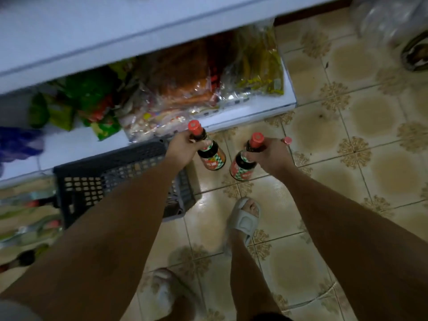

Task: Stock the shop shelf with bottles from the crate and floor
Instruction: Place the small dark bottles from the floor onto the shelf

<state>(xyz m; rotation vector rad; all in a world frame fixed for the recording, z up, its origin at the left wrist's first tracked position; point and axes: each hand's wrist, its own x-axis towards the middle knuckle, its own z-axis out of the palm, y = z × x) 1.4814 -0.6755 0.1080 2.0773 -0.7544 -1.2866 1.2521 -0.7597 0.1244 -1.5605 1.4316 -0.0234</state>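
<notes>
Two bottles, one by the neck in the left hand (183, 148), one in the right hand (269, 156), likely bound for the shelf (243, 117) ahead.

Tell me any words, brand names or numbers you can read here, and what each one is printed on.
No text can be read.
Left bottle: its red and checkered label bears pale marks, too blurred to read.
Right bottle: same kind of label, print too blurred to read.
Snack packets on the lower shelf: colourful printing, all blurred.
Third red cap behind the right hand: no print visible.
</notes>
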